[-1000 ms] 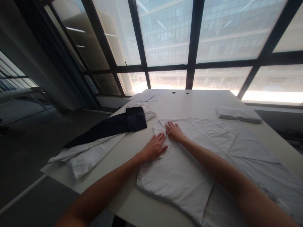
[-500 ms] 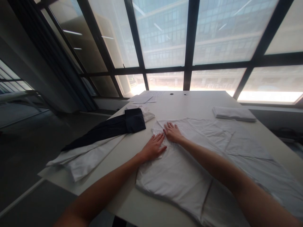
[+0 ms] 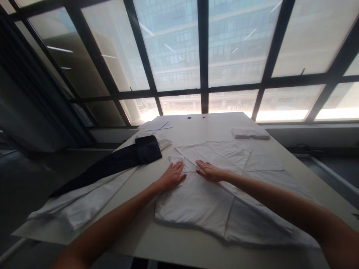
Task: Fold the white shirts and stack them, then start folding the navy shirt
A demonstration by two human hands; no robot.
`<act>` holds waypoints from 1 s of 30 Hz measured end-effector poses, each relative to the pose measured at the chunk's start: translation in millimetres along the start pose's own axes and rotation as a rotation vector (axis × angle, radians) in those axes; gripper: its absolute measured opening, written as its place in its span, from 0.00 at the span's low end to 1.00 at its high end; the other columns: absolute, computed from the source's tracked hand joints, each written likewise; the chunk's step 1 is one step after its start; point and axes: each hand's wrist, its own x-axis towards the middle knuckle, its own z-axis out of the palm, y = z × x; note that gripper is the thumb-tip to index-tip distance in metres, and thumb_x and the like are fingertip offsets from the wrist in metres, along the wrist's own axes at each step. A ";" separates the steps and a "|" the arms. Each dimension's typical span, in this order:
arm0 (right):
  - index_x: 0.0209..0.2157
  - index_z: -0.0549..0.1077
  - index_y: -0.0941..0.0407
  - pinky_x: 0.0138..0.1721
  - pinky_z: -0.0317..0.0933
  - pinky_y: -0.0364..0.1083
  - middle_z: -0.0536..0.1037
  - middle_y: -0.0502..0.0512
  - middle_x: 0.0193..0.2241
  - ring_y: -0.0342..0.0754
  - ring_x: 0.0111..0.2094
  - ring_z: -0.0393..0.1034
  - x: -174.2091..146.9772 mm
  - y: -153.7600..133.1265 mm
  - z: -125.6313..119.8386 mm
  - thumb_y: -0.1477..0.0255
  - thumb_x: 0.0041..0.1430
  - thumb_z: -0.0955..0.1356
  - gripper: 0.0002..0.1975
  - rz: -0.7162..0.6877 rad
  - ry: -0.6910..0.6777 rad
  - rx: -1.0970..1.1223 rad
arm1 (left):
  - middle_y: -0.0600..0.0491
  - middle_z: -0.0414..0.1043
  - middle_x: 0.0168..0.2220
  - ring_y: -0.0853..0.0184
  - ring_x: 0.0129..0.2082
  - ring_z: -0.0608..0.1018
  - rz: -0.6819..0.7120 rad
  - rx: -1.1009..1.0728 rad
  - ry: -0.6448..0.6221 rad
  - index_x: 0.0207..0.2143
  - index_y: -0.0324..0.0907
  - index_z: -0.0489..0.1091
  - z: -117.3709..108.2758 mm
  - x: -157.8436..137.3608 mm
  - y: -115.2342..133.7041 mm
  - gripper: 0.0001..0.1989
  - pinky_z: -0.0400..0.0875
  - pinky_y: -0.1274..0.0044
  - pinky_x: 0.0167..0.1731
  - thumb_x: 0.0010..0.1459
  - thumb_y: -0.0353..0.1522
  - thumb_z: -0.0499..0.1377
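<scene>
A white garment (image 3: 193, 205), probably a shirt, lies spread over the table with seams and a few wrinkles showing. My left hand (image 3: 171, 175) rests flat on its left part, near the collar-like corner, fingers stretched out. Just to the right, my right hand (image 3: 210, 170) lies on the same cloth, palm down with its fingers extended. A small gap separates the two hands. Neither hand grips the fabric.
The white table (image 3: 134, 231) stretches toward large windows. At its left lie a dark navy garment (image 3: 112, 164) and another white garment (image 3: 92, 200). Papers (image 3: 155, 125) lie at the far left, and a folded white cloth (image 3: 250, 133) sits at the far right.
My right hand has moved toward me and away from my left hand across the cloth. The left hand stays on the garment. The view has turned to the right.
</scene>
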 end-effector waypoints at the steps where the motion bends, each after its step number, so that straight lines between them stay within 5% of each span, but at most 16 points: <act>1: 0.73 0.45 0.67 0.71 0.37 0.57 0.44 0.69 0.72 0.56 0.73 0.37 -16.3 -0.9 -3.4 0.51 0.72 0.50 0.41 -0.017 -0.003 0.006 | 0.33 0.46 0.72 0.51 0.73 0.50 0.003 -0.006 -0.022 0.71 0.29 0.50 -1.2 -1.2 -0.9 0.37 0.43 0.56 0.69 0.72 0.48 0.42; 8: 0.74 0.45 0.54 0.72 0.32 0.59 0.47 0.57 0.73 0.54 0.73 0.37 -132.9 7.5 -20.1 0.54 0.74 0.54 0.33 -0.114 0.144 -0.092 | 0.38 0.38 0.74 0.51 0.73 0.47 0.054 -0.133 -0.031 0.74 0.38 0.37 -19.8 -28.7 8.0 0.39 0.43 0.56 0.69 0.72 0.50 0.44; 16: 0.73 0.41 0.44 0.71 0.35 0.63 0.46 0.52 0.73 0.56 0.73 0.37 -233.0 9.9 -2.2 0.62 0.75 0.58 0.31 -0.054 0.169 -0.120 | 0.49 0.43 0.74 0.53 0.73 0.48 0.415 -0.222 -0.134 0.74 0.51 0.41 -31.1 -76.7 80.1 0.34 0.39 0.55 0.70 0.72 0.46 0.49; 25: 0.72 0.43 0.41 0.70 0.37 0.66 0.47 0.53 0.73 0.59 0.72 0.38 -301.9 23.7 30.9 0.64 0.72 0.62 0.34 0.007 0.147 -0.136 | 0.49 0.44 0.74 0.51 0.73 0.49 0.560 -0.181 -0.135 0.73 0.53 0.46 -32.2 -94.8 88.9 0.35 0.43 0.54 0.69 0.70 0.46 0.55; 30: 0.72 0.50 0.42 0.69 0.43 0.64 0.50 0.55 0.72 0.61 0.71 0.43 -318.9 34.2 30.3 0.64 0.69 0.66 0.35 -0.017 0.183 -0.203 | 0.47 0.57 0.70 0.53 0.70 0.60 0.610 -0.149 -0.021 0.70 0.50 0.57 -33.5 -96.5 89.0 0.30 0.54 0.59 0.68 0.69 0.43 0.58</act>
